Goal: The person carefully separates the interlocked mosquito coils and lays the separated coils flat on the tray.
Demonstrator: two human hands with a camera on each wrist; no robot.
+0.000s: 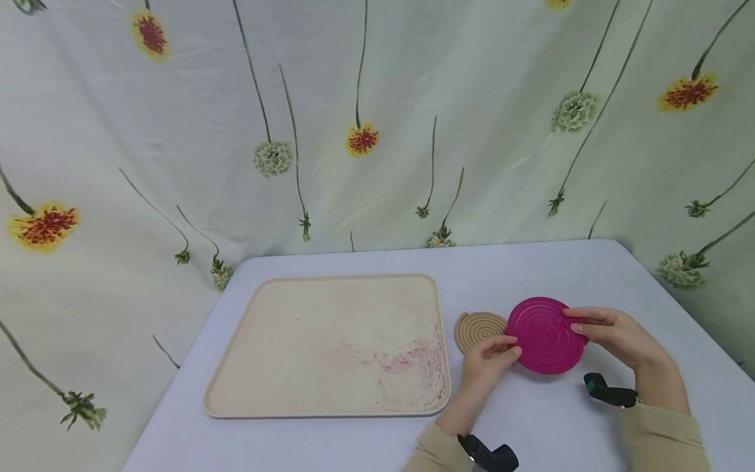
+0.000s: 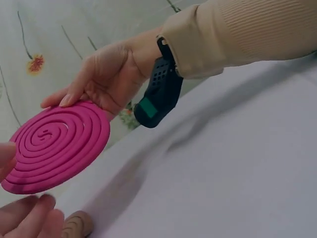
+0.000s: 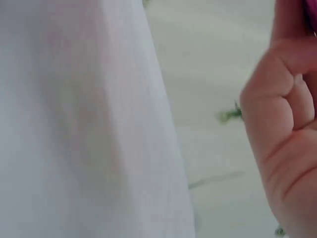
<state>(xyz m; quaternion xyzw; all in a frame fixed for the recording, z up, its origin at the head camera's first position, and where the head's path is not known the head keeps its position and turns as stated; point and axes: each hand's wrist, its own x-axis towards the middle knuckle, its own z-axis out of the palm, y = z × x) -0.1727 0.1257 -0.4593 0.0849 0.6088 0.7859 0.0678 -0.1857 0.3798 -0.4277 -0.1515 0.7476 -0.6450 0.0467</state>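
Note:
A round magenta disc [image 1: 544,337], wound like a rope into a flat spiral, is held above the table between both hands. My left hand [image 1: 485,368] pinches its left edge, thumb on the upper face. On the opposite edge, my right hand [image 1: 625,337] grips it between thumb and fingers. The left wrist view shows the disc [image 2: 54,148] tilted, with coils separated by thin gaps. Behind the left hand lies a smaller beige spiral disc [image 1: 476,330], partly covered by that hand and the magenta one. The right wrist view catches mostly the right palm [image 3: 282,148].
A cream rectangular tray [image 1: 324,280] lies left of the hands, with pink smears toward its right side. A white cloth covers the table [image 1: 377,446]. Behind hangs a flower-print curtain [image 1: 483,118]. Each wrist carries a black camera mount [image 1: 610,391].

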